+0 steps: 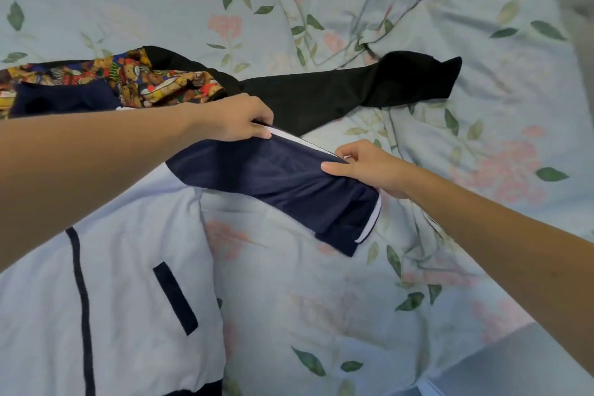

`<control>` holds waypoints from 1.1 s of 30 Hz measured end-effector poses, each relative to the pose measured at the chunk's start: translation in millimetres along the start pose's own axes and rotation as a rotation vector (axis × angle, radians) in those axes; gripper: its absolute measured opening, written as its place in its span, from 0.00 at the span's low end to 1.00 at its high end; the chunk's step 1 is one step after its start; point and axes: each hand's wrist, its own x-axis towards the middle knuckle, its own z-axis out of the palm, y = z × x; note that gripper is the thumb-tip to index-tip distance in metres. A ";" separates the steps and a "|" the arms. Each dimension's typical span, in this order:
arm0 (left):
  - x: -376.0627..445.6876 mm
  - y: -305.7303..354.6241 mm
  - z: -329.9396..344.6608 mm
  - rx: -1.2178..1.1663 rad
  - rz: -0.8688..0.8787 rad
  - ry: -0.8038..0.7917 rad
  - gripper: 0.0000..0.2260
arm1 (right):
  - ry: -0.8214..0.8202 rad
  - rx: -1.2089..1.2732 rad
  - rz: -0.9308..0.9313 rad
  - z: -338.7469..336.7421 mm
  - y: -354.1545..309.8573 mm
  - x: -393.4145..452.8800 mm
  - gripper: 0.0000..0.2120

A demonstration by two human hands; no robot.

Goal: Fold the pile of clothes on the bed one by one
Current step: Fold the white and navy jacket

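A white jacket (135, 267) with navy trim lies spread on the bed at the lower left. Its navy sleeve (283, 183) stretches out to the right, with a white stripe along its top edge and a white-edged cuff. My left hand (238, 117) pinches the sleeve's upper edge near the shoulder. My right hand (363, 165) pinches the same edge closer to the cuff, thumb on top of the navy cloth. Behind the sleeve lie a black garment (347, 87) and a colourful teddy-bear print garment (135, 77).
The bed wears a pale blue floral sheet (321, 299), rumpled into folds at the upper right (401, 10). A navy piece (64, 100) shows under the print garment at the left. A pale grey patch (501, 366) sits at the lower right corner.
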 end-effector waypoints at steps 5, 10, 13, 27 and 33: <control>19.9 7.2 4.6 -0.059 -0.048 0.030 0.07 | -0.100 -0.127 0.108 -33.9 19.0 -12.1 0.15; 37.4 20.7 20.6 -0.052 -0.131 0.016 0.07 | -0.082 -0.193 0.134 -55.3 46.3 -26.0 0.23; 44.7 27.0 25.6 -0.105 -0.144 -0.019 0.19 | -0.101 -0.164 0.109 -69.4 58.2 -37.1 0.13; 42.5 65.7 108.0 0.521 -0.013 0.538 0.15 | 0.615 -1.067 -0.293 -7.0 136.2 -32.4 0.29; 12.8 58.3 187.7 0.345 -0.084 0.272 0.32 | 0.433 -1.037 -0.219 45.7 171.7 -23.5 0.30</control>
